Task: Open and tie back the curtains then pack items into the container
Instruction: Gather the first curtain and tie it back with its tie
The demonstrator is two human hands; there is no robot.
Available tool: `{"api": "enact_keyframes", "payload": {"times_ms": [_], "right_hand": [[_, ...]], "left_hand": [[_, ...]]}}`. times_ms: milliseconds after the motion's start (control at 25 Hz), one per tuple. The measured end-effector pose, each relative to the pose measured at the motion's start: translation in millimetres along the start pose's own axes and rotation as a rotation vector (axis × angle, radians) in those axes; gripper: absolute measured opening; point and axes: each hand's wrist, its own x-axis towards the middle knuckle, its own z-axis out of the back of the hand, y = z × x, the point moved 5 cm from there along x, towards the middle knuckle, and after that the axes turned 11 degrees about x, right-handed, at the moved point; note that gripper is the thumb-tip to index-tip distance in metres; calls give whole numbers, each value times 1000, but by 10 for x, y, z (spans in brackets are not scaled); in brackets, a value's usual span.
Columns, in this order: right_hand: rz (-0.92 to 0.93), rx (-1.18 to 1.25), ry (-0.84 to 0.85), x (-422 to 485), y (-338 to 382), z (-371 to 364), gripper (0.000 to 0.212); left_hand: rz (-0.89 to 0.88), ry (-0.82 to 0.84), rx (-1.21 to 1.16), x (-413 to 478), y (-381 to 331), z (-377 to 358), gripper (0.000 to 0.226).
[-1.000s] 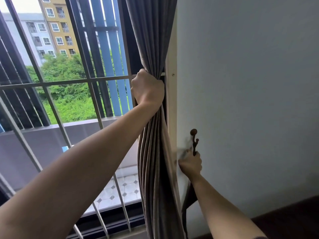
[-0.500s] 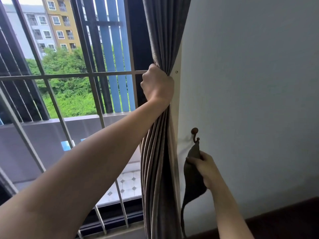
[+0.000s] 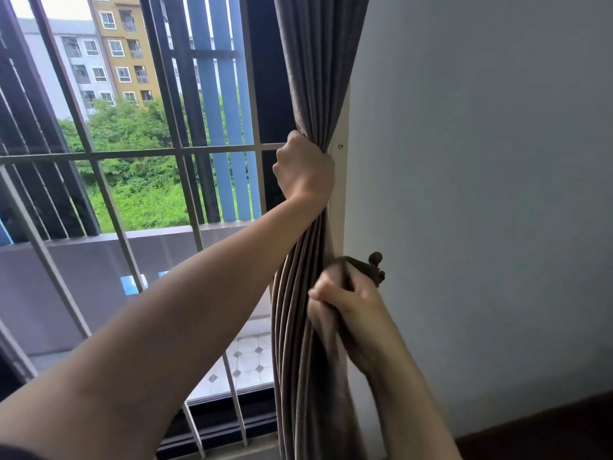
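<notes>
I see a pale grey wall on the right and a barred window on the left, with trees and apartment blocks beyond. The grey curtain hangs gathered into 1 bunch at the window's right edge, against the cream frame. My left hand is fisted around the bunch, fingers clamped on the pleats. Lower down, my right hand, somewhat blurred, has its fingers closed on the dark fabric tieback, which runs from the hand to the brown wall hook just beside the curtain
</notes>
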Motion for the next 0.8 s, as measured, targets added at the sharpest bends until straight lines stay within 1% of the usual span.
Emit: {"api": "enact_keyframes", "payload": {"times_ms": [80,160,240,280,360,440,480,520,560,600,640,680,720,800], "right_hand": [[90,-145,-79,124,19,-197,43],[188,-234,-131,205,59,-354,35],[216,-288,-182,279,-10,-455,33],[192,-213,-182,330,-83,-481,38],[98,61,-192,419,-234,-515,50],[117,181,-274,466,-321,-470,58],[156,135,-322,455,-298,-443,55],[204,33,-375,434,-251,-413,47],[231,-105,-464,402,-202,-374,39],[240,-249,-560,380,-161,-334,36],[234,-368,-620,385,-142,-304,39],[239,-425,-636,425,-134,-303,43],[261,-416,-618,488,-120,-328,47],[310,-280,-538,616,-105,-380,57]], "left_hand": [[-1,4,-1,-9,-8,-3,14],[7,7,0,-12,-11,17,18],[10,17,11,-14,-3,49,19],[10,21,20,-11,0,64,19],[11,26,26,-2,8,89,20],[18,30,23,7,10,106,20],[16,32,28,4,9,106,20],[13,33,31,1,9,99,20],[13,31,32,-9,17,93,20],[17,29,30,-5,42,85,21],[26,33,25,10,72,81,21],[38,39,22,34,101,72,20],[50,44,21,59,122,70,20],[76,61,-10,90,122,44,22]]}}
